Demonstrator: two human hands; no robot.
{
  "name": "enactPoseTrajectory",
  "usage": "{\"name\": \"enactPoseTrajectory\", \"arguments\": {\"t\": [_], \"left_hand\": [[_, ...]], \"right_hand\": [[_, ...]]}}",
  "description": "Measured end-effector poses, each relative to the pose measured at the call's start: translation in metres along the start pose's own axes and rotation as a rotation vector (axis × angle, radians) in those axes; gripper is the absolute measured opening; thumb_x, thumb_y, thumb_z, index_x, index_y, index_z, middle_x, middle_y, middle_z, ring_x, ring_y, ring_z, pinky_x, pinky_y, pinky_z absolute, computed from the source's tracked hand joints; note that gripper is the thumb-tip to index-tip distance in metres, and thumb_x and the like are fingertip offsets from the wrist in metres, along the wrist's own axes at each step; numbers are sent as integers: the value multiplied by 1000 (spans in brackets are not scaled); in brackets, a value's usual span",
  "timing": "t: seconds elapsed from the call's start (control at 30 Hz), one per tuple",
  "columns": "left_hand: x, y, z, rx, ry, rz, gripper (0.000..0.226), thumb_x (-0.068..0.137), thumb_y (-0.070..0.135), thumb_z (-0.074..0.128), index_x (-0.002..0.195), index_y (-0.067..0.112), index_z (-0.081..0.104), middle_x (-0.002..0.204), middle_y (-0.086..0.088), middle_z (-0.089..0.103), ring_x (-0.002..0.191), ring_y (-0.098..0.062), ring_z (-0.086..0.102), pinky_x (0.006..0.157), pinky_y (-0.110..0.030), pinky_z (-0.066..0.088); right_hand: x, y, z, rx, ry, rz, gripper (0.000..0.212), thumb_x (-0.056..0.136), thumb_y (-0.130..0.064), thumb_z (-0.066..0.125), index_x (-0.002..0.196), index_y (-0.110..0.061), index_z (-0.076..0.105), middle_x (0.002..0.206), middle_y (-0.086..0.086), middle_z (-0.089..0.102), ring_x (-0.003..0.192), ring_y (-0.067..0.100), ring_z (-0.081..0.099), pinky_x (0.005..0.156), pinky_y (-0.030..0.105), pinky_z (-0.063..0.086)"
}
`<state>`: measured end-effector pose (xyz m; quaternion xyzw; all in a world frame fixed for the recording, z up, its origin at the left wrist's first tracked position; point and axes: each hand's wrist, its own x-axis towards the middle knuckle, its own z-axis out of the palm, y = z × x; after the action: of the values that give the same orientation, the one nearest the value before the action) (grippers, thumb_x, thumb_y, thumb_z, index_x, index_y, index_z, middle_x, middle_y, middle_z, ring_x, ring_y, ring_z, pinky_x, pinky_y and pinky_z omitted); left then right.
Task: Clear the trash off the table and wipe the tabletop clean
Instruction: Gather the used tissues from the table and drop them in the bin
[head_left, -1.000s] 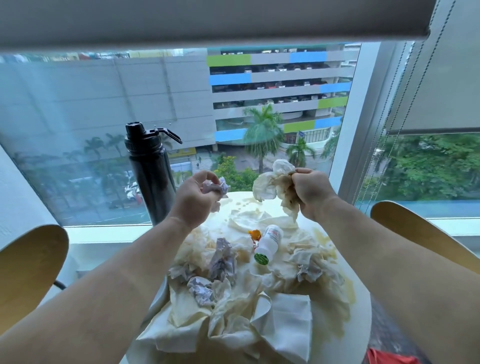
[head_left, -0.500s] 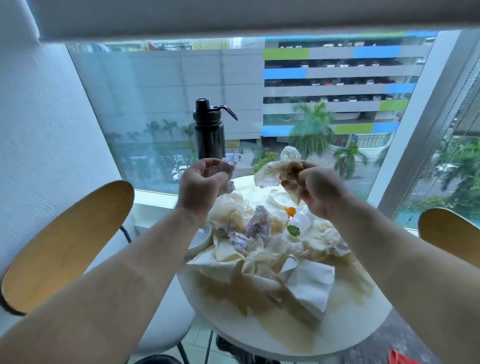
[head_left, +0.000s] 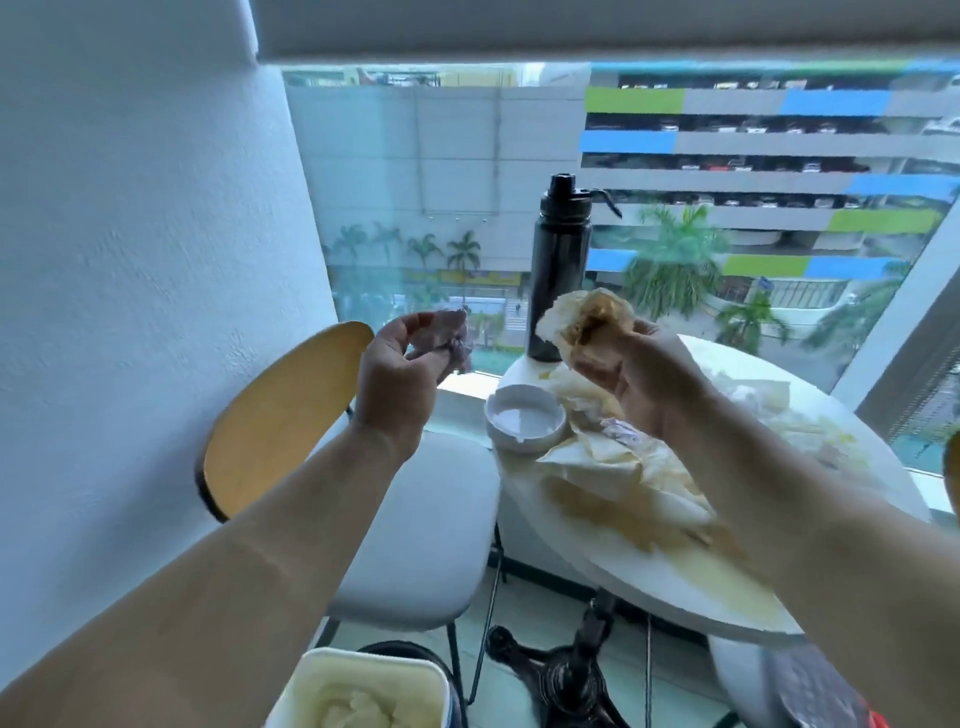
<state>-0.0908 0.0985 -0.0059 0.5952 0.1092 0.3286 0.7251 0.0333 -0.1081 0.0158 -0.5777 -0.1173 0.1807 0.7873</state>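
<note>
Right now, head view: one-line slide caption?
Left hand grips a crumpled wrapper, right hand a stained tissue wad, by a round table littered with soiled napkins; white bin below.

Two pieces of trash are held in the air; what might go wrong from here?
1. The stained tissue wad may drip, or the crumpled paper slip, onto the white chair seat on the way to the bin below.
2. The white dish sits at the rim of the table beside the tissue pile; pulling the pile could push it off.
</note>
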Motion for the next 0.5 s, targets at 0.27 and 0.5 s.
{"name": "enactPoseTrajectory", "arguments": {"t": [0.27, 0.5], "left_hand": [[-42, 12, -122, -30, 42, -80, 23, 95, -16, 59, 101, 1, 73, 92, -13, 77, 87, -29, 71, 91, -38, 63], [-76, -26, -193, 143, 248, -197, 31, 88, 10, 83, 117, 4, 73, 95, -5, 80, 85, -15, 77, 71, -24, 59]], "right_hand": [[-53, 72, 126, -3, -38, -4, 22, 91, 18, 58, 104, 1, 64, 87, 12, 71, 76, 25, 73, 71, 31, 65], [-76, 149, 164, -158, -99, 101, 13, 90, 10, 68, 99, 2, 71, 87, 15, 71, 74, 24, 70, 70, 28, 63]]}}
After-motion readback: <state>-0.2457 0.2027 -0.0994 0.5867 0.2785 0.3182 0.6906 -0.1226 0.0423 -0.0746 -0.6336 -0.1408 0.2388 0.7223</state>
